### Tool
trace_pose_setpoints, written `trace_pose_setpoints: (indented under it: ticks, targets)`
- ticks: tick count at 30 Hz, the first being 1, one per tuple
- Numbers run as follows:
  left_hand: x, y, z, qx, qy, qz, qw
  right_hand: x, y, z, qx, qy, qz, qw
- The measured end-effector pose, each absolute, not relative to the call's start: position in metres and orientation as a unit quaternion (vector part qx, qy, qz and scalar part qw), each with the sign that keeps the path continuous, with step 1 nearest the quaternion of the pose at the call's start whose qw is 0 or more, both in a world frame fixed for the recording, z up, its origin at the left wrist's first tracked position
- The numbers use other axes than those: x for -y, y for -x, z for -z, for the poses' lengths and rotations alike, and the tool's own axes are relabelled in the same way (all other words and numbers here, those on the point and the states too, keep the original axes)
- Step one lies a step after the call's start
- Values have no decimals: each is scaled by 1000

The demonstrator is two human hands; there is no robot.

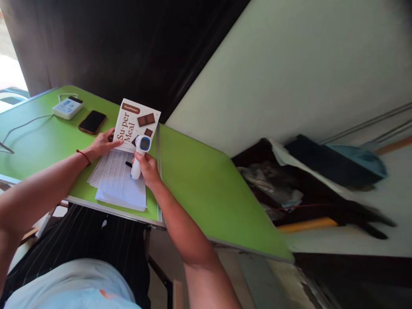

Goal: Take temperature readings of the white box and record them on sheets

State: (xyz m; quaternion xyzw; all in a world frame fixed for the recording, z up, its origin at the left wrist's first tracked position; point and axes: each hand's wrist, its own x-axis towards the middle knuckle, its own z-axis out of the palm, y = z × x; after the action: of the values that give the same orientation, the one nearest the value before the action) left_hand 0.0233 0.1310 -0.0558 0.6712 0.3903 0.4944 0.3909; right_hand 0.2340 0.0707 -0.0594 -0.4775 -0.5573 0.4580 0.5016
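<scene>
My right hand [148, 167] is wrapped around the handle of a white and blue infrared thermometer [136, 168], its dark screen facing me. The thermometer's head overlaps the lower right corner of a white Su-per Meal box [131, 120] printed with chocolate pieces. At the box's lower left edge, my left hand [104, 143] grips it, with the thumb on the front and the other fingers partly hidden. Handwritten sheets of paper [120, 191] lie below the box. A black pen [128, 164] shows partly beside the right hand.
The green folding table [193, 171] stands against a dark panel and a pale wall. On its left lie a phone [92, 122] and a white device [68, 107] with a cable. To the right, a dark shelf [322, 197] holds cloth and other items.
</scene>
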Motion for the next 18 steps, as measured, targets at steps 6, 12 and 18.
trace_pose_setpoints:
  ticks: [6,12,18]
  targets:
    - [-134,-15,63,-366,-700,-464,400,-70,-236,58,574,497,-446,474]
    - [-134,-14,64,-386,-705,-459,378,-72,-236,62,587,508,-423,468]
    - [-136,-10,65,-371,-708,-462,384,-71,-237,61,573,509,-435,472]
